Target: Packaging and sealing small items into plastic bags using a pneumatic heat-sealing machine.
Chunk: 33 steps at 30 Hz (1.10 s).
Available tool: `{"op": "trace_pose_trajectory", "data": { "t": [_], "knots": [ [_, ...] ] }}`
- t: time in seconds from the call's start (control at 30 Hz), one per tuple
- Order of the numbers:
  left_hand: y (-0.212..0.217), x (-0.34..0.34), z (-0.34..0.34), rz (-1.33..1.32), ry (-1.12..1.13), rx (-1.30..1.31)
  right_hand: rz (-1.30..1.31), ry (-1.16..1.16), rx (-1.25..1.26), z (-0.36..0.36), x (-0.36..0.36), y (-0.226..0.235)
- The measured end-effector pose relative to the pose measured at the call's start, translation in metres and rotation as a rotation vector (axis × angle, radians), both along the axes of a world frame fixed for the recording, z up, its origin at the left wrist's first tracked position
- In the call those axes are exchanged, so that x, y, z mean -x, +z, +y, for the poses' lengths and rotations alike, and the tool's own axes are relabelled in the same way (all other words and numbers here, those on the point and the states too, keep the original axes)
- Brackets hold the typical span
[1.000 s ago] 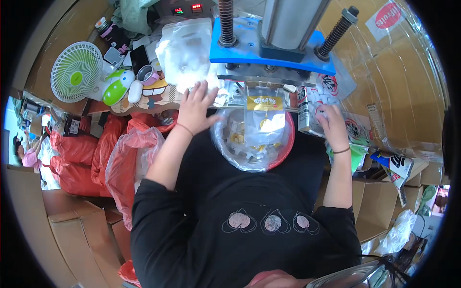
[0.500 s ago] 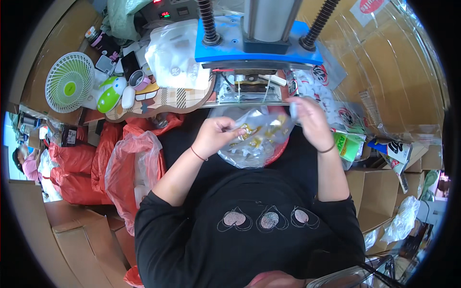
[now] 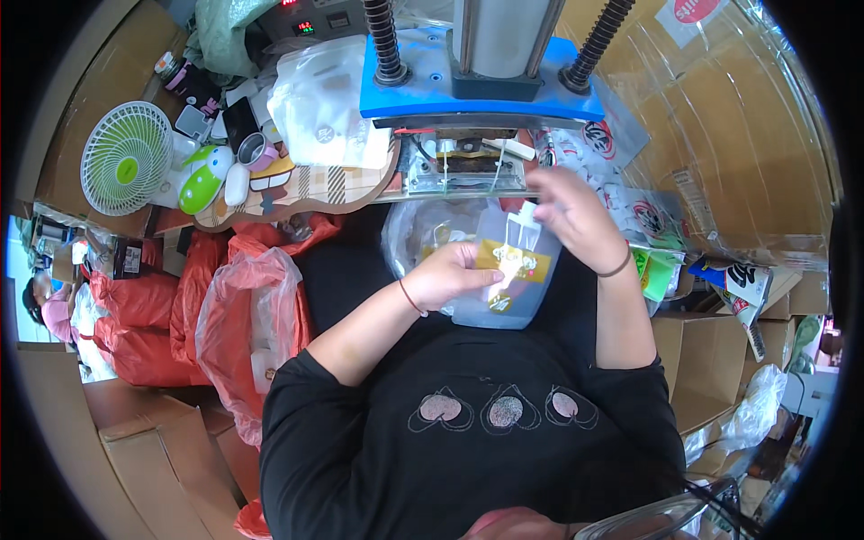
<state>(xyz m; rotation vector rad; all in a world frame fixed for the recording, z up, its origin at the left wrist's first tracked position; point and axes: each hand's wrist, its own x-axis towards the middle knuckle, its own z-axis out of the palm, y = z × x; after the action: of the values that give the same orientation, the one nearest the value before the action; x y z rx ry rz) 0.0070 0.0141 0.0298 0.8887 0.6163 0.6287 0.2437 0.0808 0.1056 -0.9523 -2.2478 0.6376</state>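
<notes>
My left hand (image 3: 454,276) grips a translucent spout pouch (image 3: 524,297) with a gold printed band, thumb across its front. The pouch stands roughly upright in front of my chest, its white spout (image 3: 525,213) at the top. My right hand (image 3: 576,220) is beside the spout, thumb and fingers apart; whether it touches the spout I cannot make out. Behind the pouch and my left hand, a clear plastic bag (image 3: 407,236) lies below the machine's edge; gold-printed pieces show inside, partly hidden.
A blue press (image 3: 481,76) with springs stands ahead, a clamped fixture (image 3: 463,166) beneath it. To its left are plastic bags (image 3: 328,108), a cup (image 3: 258,153) and a fan (image 3: 126,160). Red bags (image 3: 144,297) and cardboard boxes (image 3: 697,369) flank me.
The pouch has come out in front of the clear bag and turned upright, its printed face showing. My left hand has moved right and slightly down with it; my right fingers have spread.
</notes>
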Motion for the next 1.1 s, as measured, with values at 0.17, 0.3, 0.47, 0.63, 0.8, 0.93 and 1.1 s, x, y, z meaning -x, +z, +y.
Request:
{"op": "trace_pose_trajectory", "data": {
  "t": [0.17,0.3,0.47,0.63,0.8,0.93,1.1],
  "knots": [
    [0.001,0.026,0.042,-0.042,0.248,0.154,0.114,-0.352,0.065,-0.007,-0.014,-0.012],
    [-0.01,0.043,0.074,0.003,0.268,0.178,0.028,-0.227,0.102,-0.019,0.002,-0.027],
    [-0.008,0.073,0.081,0.396,0.675,-0.12,0.016,-0.149,0.042,-0.03,0.005,-0.018],
    [-0.019,0.156,0.095,1.758,0.478,-1.258,0.157,-0.235,0.292,-0.032,-0.005,-0.027],
    [-0.016,0.142,0.048,1.425,0.239,-1.256,0.005,-0.229,0.011,-0.026,-0.008,-0.02],
    [-0.024,0.123,0.033,0.568,0.734,-0.473,0.062,-0.168,0.208,-0.027,0.021,-0.021],
    [-0.007,0.082,0.012,0.596,0.444,-0.44,0.038,0.027,-0.127,-0.019,0.04,-0.016]
  ]
}}
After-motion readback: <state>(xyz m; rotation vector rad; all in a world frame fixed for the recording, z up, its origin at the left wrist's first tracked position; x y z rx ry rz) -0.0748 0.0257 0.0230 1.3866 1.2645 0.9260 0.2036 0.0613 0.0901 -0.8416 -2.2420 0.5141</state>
